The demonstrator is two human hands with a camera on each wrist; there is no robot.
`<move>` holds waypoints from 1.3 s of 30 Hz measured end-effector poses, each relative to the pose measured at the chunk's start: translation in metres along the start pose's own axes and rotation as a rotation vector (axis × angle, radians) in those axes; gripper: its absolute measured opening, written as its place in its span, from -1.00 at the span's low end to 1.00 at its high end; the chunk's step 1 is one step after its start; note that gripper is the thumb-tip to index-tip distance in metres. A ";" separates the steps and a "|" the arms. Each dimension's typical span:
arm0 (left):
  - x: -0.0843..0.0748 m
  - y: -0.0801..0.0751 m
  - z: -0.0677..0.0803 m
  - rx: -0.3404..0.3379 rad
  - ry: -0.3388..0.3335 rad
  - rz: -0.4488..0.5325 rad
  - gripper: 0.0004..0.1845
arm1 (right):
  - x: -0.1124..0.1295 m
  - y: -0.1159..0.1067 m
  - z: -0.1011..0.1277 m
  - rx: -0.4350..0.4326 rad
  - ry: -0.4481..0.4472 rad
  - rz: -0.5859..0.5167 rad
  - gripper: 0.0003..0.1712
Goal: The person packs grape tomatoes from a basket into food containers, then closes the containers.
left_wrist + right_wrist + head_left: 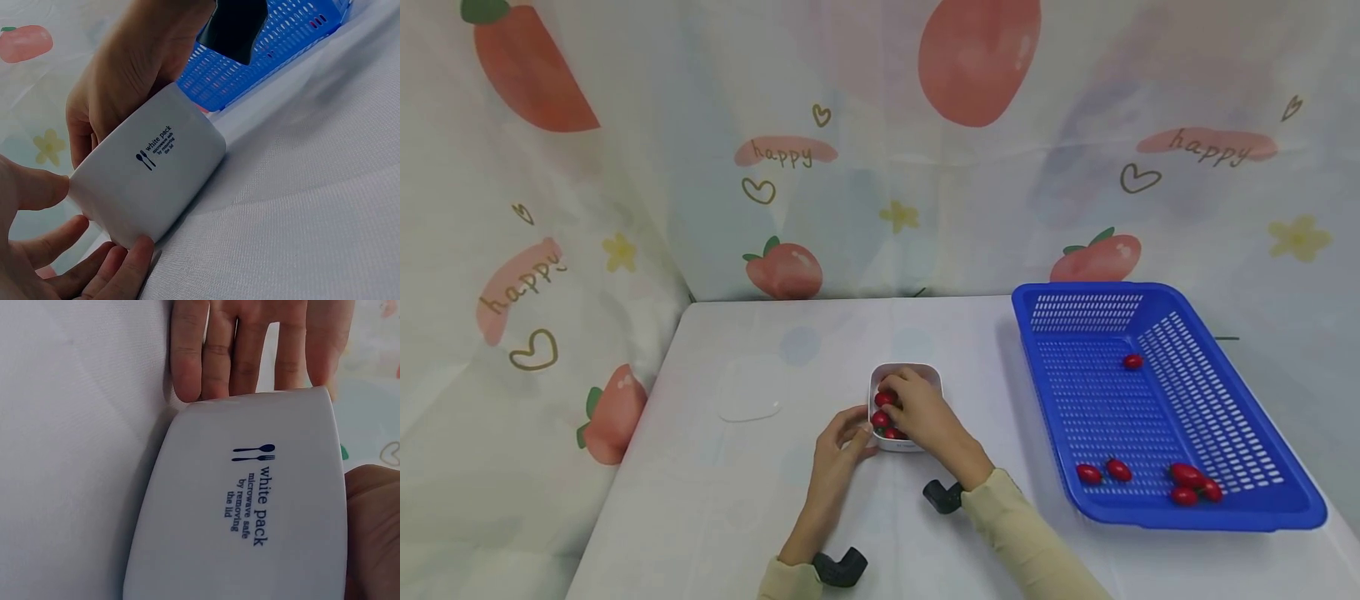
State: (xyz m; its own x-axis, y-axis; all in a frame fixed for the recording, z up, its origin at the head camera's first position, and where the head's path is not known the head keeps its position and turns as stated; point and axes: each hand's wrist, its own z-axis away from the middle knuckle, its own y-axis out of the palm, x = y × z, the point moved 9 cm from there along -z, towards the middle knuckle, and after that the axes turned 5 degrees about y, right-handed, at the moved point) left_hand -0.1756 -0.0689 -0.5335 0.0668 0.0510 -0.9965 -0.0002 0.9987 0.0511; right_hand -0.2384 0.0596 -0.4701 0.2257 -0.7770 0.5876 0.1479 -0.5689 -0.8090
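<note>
A small white container with several cherry tomatoes in it stands upright on the table. My left hand is at its left end. The thumb touches the rim at a corner, while the fairly straight fingers rest along the end wall, as the right wrist view shows. My right hand reaches down into the container from the right. Its thumb and index fingertips lie on either side of a cherry tomato and pinch it. In the left wrist view the container wall, printed "white pack", hides those fingertips.
A blue perforated basket stands on the right side of the white-covered table, holding several cherry tomatoes. A thin clear lid-like piece lies to the left. Printed cloth hangs behind and at the left.
</note>
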 end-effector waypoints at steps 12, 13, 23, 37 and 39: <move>0.003 0.000 0.000 -0.005 -0.004 -0.020 -0.56 | 0.004 -0.010 0.007 0.000 -0.006 -0.030 -0.74; 0.003 0.000 0.000 -0.004 -0.002 -0.023 -0.55 | 0.005 -0.013 0.009 -0.005 -0.001 -0.037 -0.75; 0.002 -0.001 0.001 -0.011 -0.007 -0.036 -0.54 | 0.016 -0.042 0.031 -0.032 0.027 -0.074 -0.71; 0.005 0.000 0.001 -0.019 -0.043 -0.036 -0.56 | 0.002 -0.090 0.070 -0.099 0.051 -0.107 -0.68; 0.006 0.000 0.000 -0.019 -0.043 -0.035 -0.56 | -0.003 -0.097 0.076 -0.104 0.053 -0.097 -0.68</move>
State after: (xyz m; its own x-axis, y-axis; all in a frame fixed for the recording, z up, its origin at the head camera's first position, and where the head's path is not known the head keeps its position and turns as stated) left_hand -0.1748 -0.0688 -0.5392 0.1099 0.0157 -0.9938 -0.0159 0.9998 0.0141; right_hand -0.1800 0.1376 -0.3948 0.1638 -0.7285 0.6652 0.0653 -0.6648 -0.7442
